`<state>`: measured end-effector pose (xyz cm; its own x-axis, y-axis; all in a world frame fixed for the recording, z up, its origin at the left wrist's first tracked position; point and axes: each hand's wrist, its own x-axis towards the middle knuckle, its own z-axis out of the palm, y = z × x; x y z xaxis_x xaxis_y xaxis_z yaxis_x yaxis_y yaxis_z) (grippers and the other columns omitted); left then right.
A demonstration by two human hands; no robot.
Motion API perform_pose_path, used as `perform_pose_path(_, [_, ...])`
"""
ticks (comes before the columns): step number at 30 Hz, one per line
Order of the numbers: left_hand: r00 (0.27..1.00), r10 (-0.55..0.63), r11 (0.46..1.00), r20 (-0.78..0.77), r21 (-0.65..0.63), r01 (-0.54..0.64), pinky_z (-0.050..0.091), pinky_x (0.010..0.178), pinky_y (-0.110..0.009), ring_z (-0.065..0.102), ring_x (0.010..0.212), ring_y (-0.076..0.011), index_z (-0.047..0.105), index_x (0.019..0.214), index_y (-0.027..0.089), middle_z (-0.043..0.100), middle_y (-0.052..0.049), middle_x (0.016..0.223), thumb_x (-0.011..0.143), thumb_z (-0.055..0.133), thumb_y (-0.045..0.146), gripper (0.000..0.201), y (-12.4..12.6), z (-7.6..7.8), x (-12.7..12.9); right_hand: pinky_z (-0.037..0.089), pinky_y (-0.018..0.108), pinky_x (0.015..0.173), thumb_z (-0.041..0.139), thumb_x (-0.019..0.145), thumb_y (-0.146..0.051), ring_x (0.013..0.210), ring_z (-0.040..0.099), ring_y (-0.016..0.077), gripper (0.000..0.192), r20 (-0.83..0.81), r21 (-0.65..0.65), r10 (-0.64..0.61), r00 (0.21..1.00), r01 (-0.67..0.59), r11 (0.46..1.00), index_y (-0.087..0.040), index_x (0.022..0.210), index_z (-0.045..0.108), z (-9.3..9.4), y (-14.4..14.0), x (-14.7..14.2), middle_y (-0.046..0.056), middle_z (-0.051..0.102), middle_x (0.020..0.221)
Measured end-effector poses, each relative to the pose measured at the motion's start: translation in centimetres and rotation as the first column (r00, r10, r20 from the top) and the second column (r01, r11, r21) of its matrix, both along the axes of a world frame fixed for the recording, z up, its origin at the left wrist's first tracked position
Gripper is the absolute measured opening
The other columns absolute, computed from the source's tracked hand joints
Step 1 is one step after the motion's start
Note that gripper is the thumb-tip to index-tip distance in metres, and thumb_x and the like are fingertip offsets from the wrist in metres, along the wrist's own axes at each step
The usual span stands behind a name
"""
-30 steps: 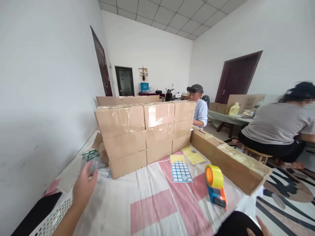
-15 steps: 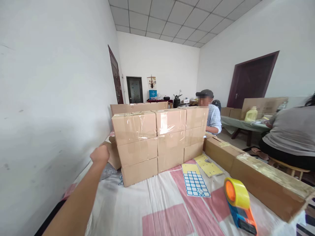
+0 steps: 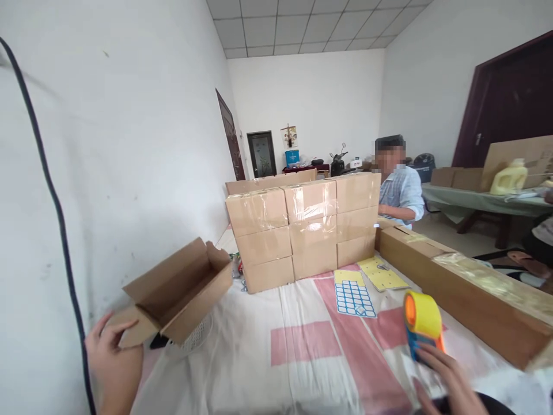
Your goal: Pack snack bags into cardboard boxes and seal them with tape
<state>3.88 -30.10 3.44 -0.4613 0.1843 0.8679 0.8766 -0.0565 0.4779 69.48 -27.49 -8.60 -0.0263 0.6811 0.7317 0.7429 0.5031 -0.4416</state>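
Note:
My left hand (image 3: 113,360) at the lower left grips the near flap of an open, empty cardboard box (image 3: 179,291), which hangs tilted above the cloth-covered table (image 3: 298,351) beside the white wall. At the lower right my right hand (image 3: 449,383) has its fingers on the blue base of a tape dispenser (image 3: 421,325) that carries a yellow tape roll and stands on the cloth.
A stack of sealed taped cartons (image 3: 302,227) stands at the table's back. Sticker sheets (image 3: 355,297) lie in front of it. Long flat cartons (image 3: 466,282) run along the right edge. A white basket (image 3: 192,340) sits under the open box. A person (image 3: 400,187) sits behind the stack.
My left hand reached toward the wall side of the stack and now holds an open box pulled back near me. My right hand has come up onto the tape dispenser. The view turned left.

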Motion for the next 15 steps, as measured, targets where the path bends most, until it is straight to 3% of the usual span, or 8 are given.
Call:
perform_pose_path(3, [0.99,-0.143,0.987,0.018,-0.071,0.144,0.046,0.104,-0.07,0.051,0.134,-0.0437,0.06,0.087,0.024,0.054,-0.011,0.144,0.067,0.056,0.025,0.02,-1.4,-2.4,3.6,0.048,0.058,0.111,0.063,0.092,-0.037,0.139,0.05,0.0376,0.061,0.078,-0.177,0.298,0.951,-0.281,0.943,-0.029,0.15,0.047,3.0,1.6,-5.6,0.014,0.052,0.151])
perform_pose_path(7, [0.922,-0.366,0.926,0.129,-0.047,0.374,0.042,0.109,-0.061,0.05,0.135,-0.0391,0.059,0.087,0.024,0.052,-0.011,0.146,0.068,0.059,0.028,0.019,0.9,-4.8,10.1,0.025,0.059,0.126,0.075,0.084,-0.046,0.155,0.024,0.0374,0.097,-0.054,-0.455,0.59,0.805,-0.546,0.703,-0.024,0.163,0.024,5.8,4.2,-12.7,0.015,0.025,0.168])
perform_pose_path(10, [0.831,-0.493,0.854,0.258,-0.041,0.519,0.044,0.108,-0.053,0.052,0.132,-0.0351,0.058,0.081,0.023,0.052,-0.011,0.146,0.076,0.059,0.036,0.014,3.9,-5.9,14.3,0.016,0.058,0.128,0.083,0.074,-0.054,0.158,0.014,0.0375,0.122,-0.261,-0.462,0.646,0.717,-0.68,0.569,-0.021,0.165,0.01,5.3,6.8,-15.6,0.018,0.014,0.171])
perform_pose_path(12, [0.776,-0.539,0.811,0.328,-0.047,0.583,0.045,0.108,-0.05,0.053,0.13,-0.0338,0.056,0.077,0.023,0.052,-0.011,0.144,0.077,0.058,0.039,0.017,5.8,-6.1,16.0,0.018,0.057,0.127,0.082,0.074,-0.059,0.157,0.018,0.036,0.123,-0.414,-0.403,0.615,0.671,-0.741,0.537,-0.023,0.166,0.008,4.2,8.7,-16.3,0.018,0.02,0.169])
perform_pose_path(15, [0.695,-0.602,0.738,0.394,-0.058,0.672,0.048,0.106,-0.046,0.055,0.129,-0.032,0.05,0.071,0.022,0.056,-0.012,0.138,0.08,0.055,0.04,0.021,8.4,-6.2,16.6,0.03,0.056,0.122,0.081,0.075,-0.06,0.151,0.034,0.0362,0.116,-0.548,-0.349,0.554,0.627,-0.773,0.529,-0.027,0.164,0.016,2.4,11.3,-16.1,0.017,0.039,0.16])
